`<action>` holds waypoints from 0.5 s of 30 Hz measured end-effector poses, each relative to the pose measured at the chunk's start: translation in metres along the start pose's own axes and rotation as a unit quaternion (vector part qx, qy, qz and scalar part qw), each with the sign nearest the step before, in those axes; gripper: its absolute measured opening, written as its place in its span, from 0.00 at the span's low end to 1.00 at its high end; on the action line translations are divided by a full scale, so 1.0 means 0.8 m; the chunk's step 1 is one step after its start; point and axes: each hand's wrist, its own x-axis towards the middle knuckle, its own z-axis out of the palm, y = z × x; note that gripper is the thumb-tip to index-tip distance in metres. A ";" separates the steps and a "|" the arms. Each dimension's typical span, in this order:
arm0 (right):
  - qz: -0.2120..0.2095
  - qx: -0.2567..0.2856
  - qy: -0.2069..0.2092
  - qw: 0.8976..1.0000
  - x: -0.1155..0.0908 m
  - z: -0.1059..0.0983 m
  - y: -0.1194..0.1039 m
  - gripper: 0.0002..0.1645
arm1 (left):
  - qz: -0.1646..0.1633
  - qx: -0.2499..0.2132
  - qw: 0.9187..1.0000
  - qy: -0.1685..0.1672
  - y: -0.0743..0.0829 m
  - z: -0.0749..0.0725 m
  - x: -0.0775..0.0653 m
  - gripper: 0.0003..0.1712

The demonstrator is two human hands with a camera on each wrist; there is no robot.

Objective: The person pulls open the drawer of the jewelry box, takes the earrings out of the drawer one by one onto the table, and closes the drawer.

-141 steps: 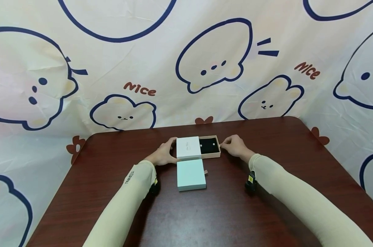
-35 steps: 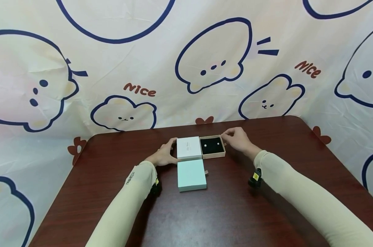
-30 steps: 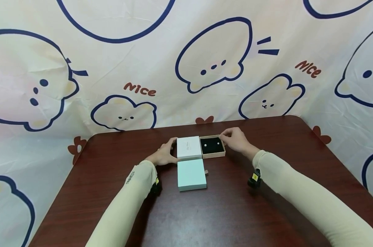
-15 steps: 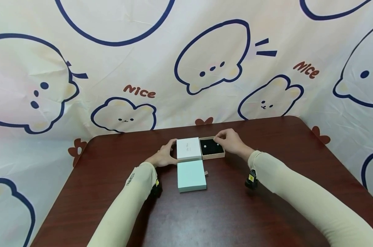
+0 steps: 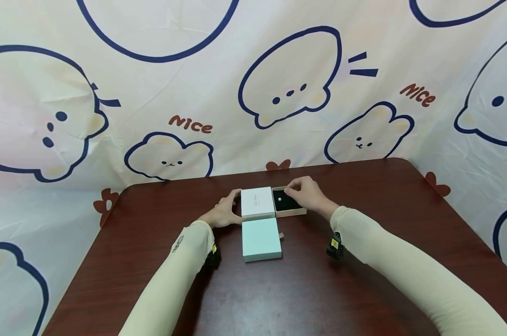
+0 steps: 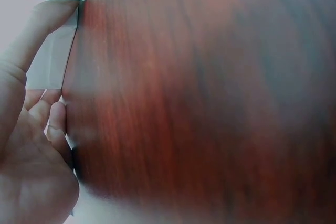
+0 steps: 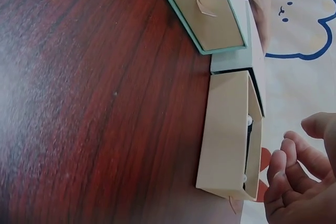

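My left hand [image 5: 221, 212] grips the left end of a white jewelry box [image 5: 256, 203] between thumb and fingers. A cream drawer [image 5: 291, 213] is pulled out to the box's right. Inside it, a black pad [image 5: 281, 205] carries two pearl-like studs; one stud [image 5: 280, 199] shows in the head view, while my right hand hides the other. Over the drawer's far right part hovers my right hand [image 5: 308, 192], fingers loosely bent. In the right wrist view, the thumb stands apart from the fingers with nothing between them, and both studs [image 7: 249, 120] peek above the drawer wall.
A turquoise box [image 5: 261, 239] lies directly in front of the white one, its small ribbon tab [image 5: 281, 235] pointing right. Everything stands on a dark reddish-brown table [image 5: 253, 294]. Behind hangs a pale cloth [image 5: 219, 93] with cartoon drawings.
The drawer has been pulled further out to the right by its tab. My right hand has since let go and moved left over the drawer. My left hand stays on the white box.
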 end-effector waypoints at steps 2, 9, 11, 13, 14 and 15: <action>0.000 -0.001 -0.002 1.000 0.001 0.003 -0.001 0.17 | -0.002 0.001 1.000 0.000 0.000 0.000 0.000 0.55; -0.001 -0.014 -0.004 1.000 0.003 0.008 -0.005 0.16 | 0.001 0.003 1.000 0.000 -0.003 0.000 0.002 0.54; -0.005 -0.018 -0.009 1.000 0.002 0.009 -0.007 0.16 | 0.002 0.006 1.000 0.001 -0.004 0.000 0.003 0.54; -0.005 -0.021 -0.011 1.000 0.002 0.009 -0.008 0.16 | 0.000 0.007 1.000 0.001 -0.005 0.000 0.003 0.55; -0.005 -0.024 -0.011 1.000 0.003 0.010 -0.009 0.16 | -0.001 0.007 1.000 0.001 -0.005 0.000 0.004 0.55; -0.005 -0.026 -0.012 1.000 0.003 0.011 -0.010 0.16 | -0.002 0.008 1.000 0.001 -0.005 0.000 0.004 0.55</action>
